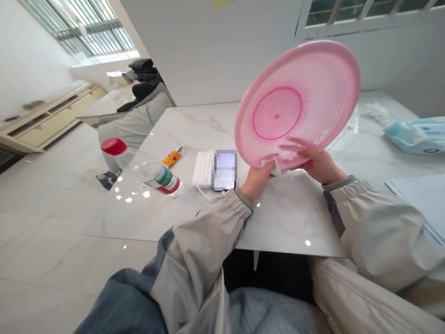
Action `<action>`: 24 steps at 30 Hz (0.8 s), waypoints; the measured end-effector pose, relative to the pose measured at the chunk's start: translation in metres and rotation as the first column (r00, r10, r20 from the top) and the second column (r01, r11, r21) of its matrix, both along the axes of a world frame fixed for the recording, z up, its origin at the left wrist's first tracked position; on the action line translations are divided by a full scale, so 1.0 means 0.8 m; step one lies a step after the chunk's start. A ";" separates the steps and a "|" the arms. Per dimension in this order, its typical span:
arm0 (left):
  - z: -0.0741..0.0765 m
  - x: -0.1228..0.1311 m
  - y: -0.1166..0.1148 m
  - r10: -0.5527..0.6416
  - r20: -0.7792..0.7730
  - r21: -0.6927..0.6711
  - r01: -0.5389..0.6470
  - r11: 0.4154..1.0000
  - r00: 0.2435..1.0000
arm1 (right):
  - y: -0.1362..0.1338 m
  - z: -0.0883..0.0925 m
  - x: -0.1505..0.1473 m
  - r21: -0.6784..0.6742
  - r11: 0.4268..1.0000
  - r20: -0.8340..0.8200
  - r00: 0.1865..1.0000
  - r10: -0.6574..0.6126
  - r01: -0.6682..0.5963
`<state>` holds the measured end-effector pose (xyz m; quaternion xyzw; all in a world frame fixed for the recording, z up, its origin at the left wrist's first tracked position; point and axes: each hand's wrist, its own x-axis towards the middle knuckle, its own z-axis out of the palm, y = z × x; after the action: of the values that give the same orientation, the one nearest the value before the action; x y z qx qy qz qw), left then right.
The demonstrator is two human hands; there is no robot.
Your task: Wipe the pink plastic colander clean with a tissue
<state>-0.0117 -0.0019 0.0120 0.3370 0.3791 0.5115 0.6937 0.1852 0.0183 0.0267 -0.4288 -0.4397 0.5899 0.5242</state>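
A person's left hand [256, 182] and right hand [321, 166] clamp the lower rim of one round pink plastic mesh basket [295, 99], the two hands close together but apart, the right hand's fingers [291, 149] lying against the perforated face. A crumpled white cloth [274, 166] is pinched at the rim beside the left hand. The basket stands tilted on edge above the near half of a white marble-veined table [295, 232], its round face turned toward the wearer; being circular, it has no long axis. Toward the table's left edge lies one clear plastic water bottle [153, 171] on its side, its red cap [114, 146] pointing away to the left, its green-and-red label too small to read. Beside it are one small orange object [171, 158], one white rectangular box [203, 169] and one pixelated, unreadable dark-edged rectangle [225, 170]. By the right edge rest one pale blue soft packet [417, 135], its writing illegible, a crumpled white tissue [377, 113] and a pale blue sheet [420, 204].
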 end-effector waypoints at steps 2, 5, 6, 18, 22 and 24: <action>0.002 0.000 -0.001 0.019 -0.011 -0.028 -0.020 0.999 1.000 | 0.003 -0.002 0.003 0.013 0.998 0.022 0.998 -0.061 0.061; 0.002 -0.001 -0.002 0.033 -0.057 -0.047 -0.035 0.998 0.998 | 0.011 -0.006 0.010 0.069 0.969 -0.008 0.971 -0.238 0.238; 0.002 -0.001 -0.002 0.033 -0.079 -0.041 -0.037 0.998 0.996 | 0.014 -0.008 0.013 0.080 0.952 -0.040 0.956 -0.292 0.294; -0.007 -0.002 -0.001 0.055 -0.136 0.138 -0.036 0.990 0.989 | 0.017 -0.011 0.011 0.087 0.953 -0.154 0.949 -0.276 0.291; -0.002 -0.002 -0.003 0.071 -0.072 0.119 -0.062 0.991 0.995 | 0.006 -0.002 -0.002 0.030 0.987 -0.190 0.971 -0.147 0.156; 0.003 -0.003 -0.005 0.052 -0.005 0.111 -0.051 0.992 0.999 | 0.001 0.002 -0.005 0.015 0.993 -0.198 0.973 -0.114 0.119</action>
<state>-0.0138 -0.0061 0.0144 0.3674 0.3614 0.5481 0.6588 0.1809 0.0192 0.0283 -0.3862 -0.3675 0.5919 0.6045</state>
